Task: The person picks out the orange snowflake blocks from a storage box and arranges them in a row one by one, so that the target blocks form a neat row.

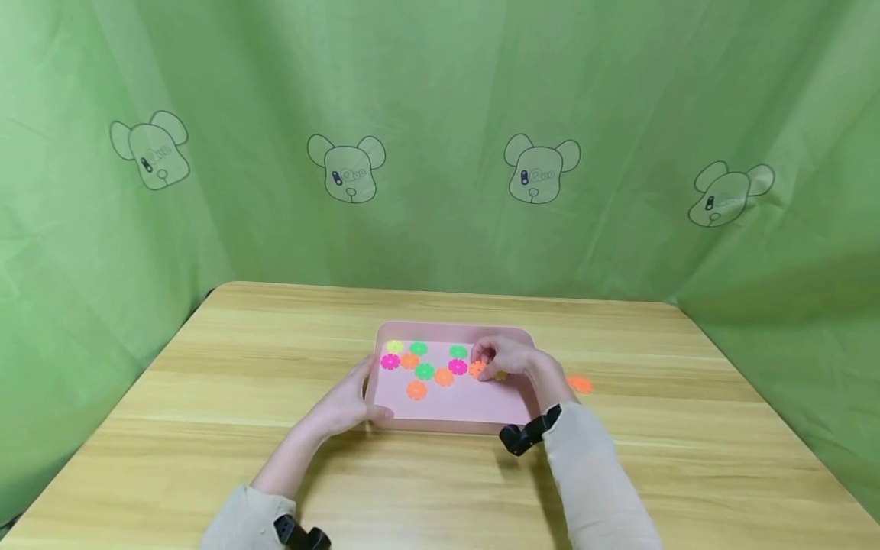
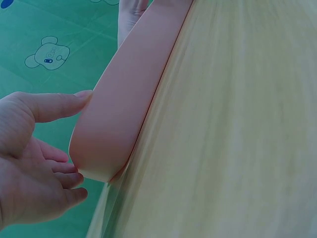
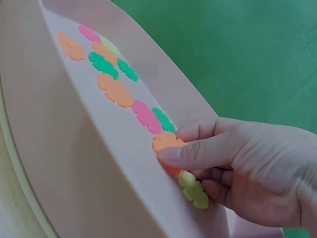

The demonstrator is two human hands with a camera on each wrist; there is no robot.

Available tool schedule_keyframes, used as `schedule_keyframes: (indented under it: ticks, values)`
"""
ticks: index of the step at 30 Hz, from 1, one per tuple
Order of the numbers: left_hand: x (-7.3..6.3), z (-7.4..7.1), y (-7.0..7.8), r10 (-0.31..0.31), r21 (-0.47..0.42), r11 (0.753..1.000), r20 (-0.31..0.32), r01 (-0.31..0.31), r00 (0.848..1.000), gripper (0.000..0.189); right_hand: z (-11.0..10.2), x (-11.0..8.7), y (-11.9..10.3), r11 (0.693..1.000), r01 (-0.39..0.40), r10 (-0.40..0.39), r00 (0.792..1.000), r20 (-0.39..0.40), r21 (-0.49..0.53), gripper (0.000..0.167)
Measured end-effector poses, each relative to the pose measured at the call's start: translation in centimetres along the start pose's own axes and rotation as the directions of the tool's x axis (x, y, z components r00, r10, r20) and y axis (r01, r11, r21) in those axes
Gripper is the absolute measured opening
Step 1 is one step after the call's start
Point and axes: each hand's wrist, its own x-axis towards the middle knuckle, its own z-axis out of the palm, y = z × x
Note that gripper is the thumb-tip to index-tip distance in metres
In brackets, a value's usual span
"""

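"Orange flower piece (image 3: 166,141): where was it?"

"Inside the pink tray (image 1: 440,408), pinched between the thumb and drawn-in fingers of the right hand (image 1: 510,357)."

"And the left hand (image 1: 341,402)?"

"Partly spread, its thumb and bent fingers gripped the tray's near left corner."

light wood-grain table (image 1: 687,412), pink tray (image 1: 454,403) resting on it, orange flower-like shape (image 1: 580,383) right of the tray
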Motion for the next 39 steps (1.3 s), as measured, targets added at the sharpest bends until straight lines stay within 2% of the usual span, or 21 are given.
schedule_keyframes:
  ticks: [10, 12, 16, 20, 26, 33, 39]
  values:
    - [0.1, 0.0, -0.2, 0.03, -0.001, 1.0, -0.001, -0.03, 1.0, 0.098, -0.3, -0.6, 0.6, 0.995, 0.099, -0.101, 0.988, -0.114, -0.025, 0.013]
    - [0.1, 0.0, -0.2, 0.033, -0.002, 0.999, -0.001, -0.033, 0.999, 0.098, -0.3, -0.7, 0.7, 0.995, 0.098, -0.097, 0.985, -0.143, 0.0, 0.012]
    - [0.1, 0.1, -0.3, 0.032, -0.007, 0.999, 0.001, -0.032, 0.999, 0.097, -0.2, -0.6, 1.1, 0.994, 0.043, -0.022, 0.982, -0.19, 0.104, 0.013]
    - [0.1, 0.1, -0.3, 0.034, -0.011, 0.999, 0.002, -0.034, 0.999, 0.097, -0.3, -0.5, 1.2, 0.98, 0.049, -0.009, 0.98, -0.199, 0.195, 0.018]
    - [0.1, 0.0, -0.1, 0.033, -0.011, 0.999, -0.001, -0.033, 0.999, 0.097, -1.1, -1.1, 0.5, 0.966, 0.09, -0.038, 0.977, -0.209, 0.243, 0.02]
    - [0.1, 0.0, -0.1, 0.038, -0.006, 0.999, -0.003, -0.038, 0.999, 0.097, -2.4, -2.3, -0.1, 0.959, 0.074, -0.004, 0.969, -0.247, 0.273, 0.026]
    - [0.2, 0.0, -0.1, 0.032, 0.011, 0.999, -0.003, -0.032, 0.999, 0.097, -3.5, -3.4, 0.0, 0.932, 0.088, 0.003, 0.968, -0.251, 0.351, 0.03]
